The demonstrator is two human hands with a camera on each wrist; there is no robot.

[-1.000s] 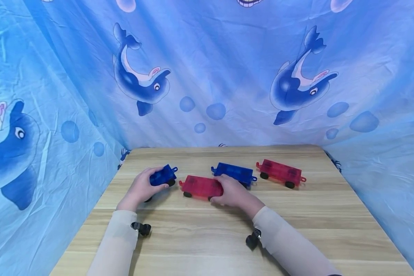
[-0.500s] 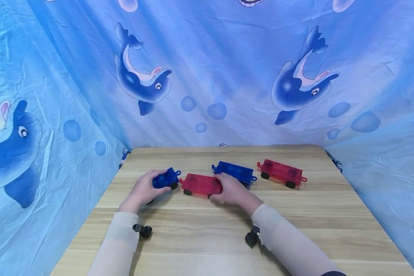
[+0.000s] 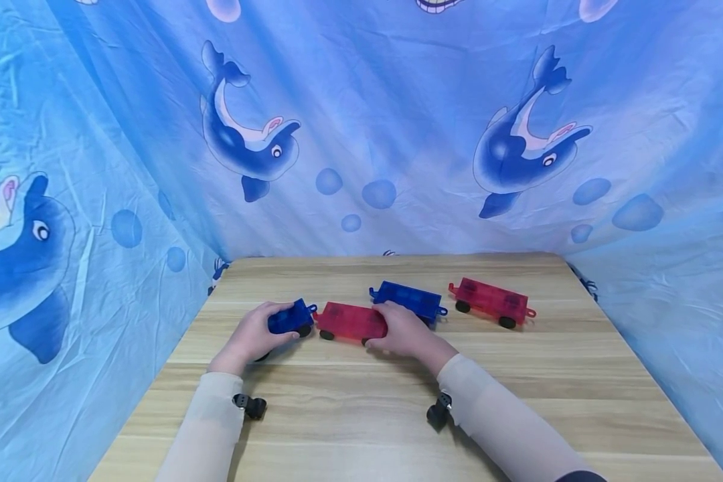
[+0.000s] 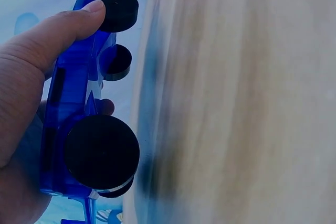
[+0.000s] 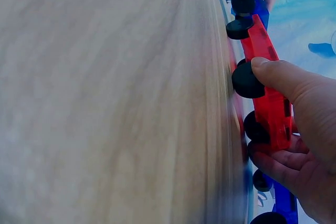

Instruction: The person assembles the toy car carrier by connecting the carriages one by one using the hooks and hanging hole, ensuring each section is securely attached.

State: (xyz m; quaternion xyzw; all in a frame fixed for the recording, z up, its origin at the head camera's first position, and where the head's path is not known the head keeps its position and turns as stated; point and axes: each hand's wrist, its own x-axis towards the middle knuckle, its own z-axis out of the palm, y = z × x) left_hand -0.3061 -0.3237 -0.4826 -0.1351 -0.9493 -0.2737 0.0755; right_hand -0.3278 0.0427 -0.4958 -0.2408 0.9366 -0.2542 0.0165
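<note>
My left hand [image 3: 254,337] grips a translucent blue toy train car [image 3: 289,319] with black wheels, thumb on the near side. The left wrist view shows this blue car [image 4: 68,108] from its side, wheels toward the wooden surface. My right hand [image 3: 405,330] holds the right end of a red toy train car [image 3: 351,321]. The blue car's right-end loop meets the red car's left-end hook; whether they are linked is too small to tell. In the right wrist view the thumb lies by a wheel of the red car [image 5: 269,103], fingers under its other side.
Behind my right hand stands a second blue car [image 3: 408,298], its near side partly hidden. Farther right is another red car [image 3: 492,300] with hook and loop ends. All are on a wooden table [image 3: 349,415], backed by a blue dolphin-print curtain [image 3: 361,120].
My left hand has moved the blue car right and slightly nearer, so its loop now meets the red car's hook. The right hand and red car have shifted only slightly.
</note>
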